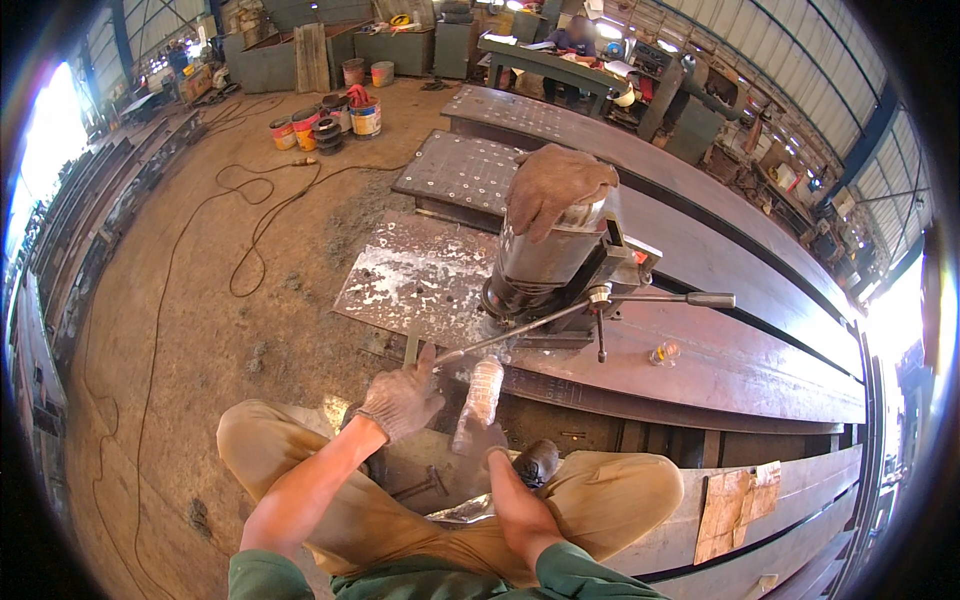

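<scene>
I sit on a steel beam facing a magnetic drill [550,265] that stands on a rusty steel plate [420,275] strewn with metal chips. My left hand [400,400], in a worn glove, grips the end of one long feed-handle rod [500,338] of the drill. My right hand [488,448] holds a clear plastic bottle [483,390] by its base, tilted with its top toward the foot of the drill. A spare brown glove [555,185] lies draped over the top of the drill motor. Another handle with a black knob [705,299] sticks out to the right.
Long rusty steel beams [760,370] run off to the right. Drilled plates [465,170] lie behind the machine. Paint buckets [330,125] and cables [250,230] are on the dirt floor at left. A torn piece of cardboard [735,510] rests on the beam by my right knee. A person [578,35] sits far back.
</scene>
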{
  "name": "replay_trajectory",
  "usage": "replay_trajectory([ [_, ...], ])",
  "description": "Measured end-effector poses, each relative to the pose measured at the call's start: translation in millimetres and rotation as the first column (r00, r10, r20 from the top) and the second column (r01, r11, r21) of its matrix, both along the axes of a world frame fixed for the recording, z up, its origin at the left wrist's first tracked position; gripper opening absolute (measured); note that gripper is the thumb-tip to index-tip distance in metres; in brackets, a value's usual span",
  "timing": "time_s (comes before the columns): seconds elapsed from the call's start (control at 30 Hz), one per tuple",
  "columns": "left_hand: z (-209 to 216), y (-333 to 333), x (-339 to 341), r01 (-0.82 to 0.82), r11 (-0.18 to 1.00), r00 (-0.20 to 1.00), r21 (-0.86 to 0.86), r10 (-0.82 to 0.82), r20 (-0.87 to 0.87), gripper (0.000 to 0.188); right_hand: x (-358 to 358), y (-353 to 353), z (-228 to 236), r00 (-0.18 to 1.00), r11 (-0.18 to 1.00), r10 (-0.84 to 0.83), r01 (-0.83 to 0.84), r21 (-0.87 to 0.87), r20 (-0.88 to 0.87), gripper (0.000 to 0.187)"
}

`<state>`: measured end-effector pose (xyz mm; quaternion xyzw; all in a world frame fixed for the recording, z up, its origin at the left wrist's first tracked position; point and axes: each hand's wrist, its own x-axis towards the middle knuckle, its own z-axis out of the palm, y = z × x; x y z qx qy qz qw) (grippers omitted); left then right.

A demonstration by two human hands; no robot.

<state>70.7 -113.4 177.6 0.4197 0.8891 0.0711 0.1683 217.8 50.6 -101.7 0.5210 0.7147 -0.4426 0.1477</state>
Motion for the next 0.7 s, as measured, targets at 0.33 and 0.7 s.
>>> replay_trajectory([
  [0.33,2,3,0,0.012,1.000,1.000,0.027,-0.013,0.006,0.094,1,7,-14,0.999,0.999,0.036,-0.035,0.026,-0.029,0.089],
  [0.7,3,6,1,0.027,1.000,1.000,-0.010,-0.027,0.002,0.095,5,9,-23,0.999,1.000,0.016,-0.015,0.027,-0.051,0.082],
])
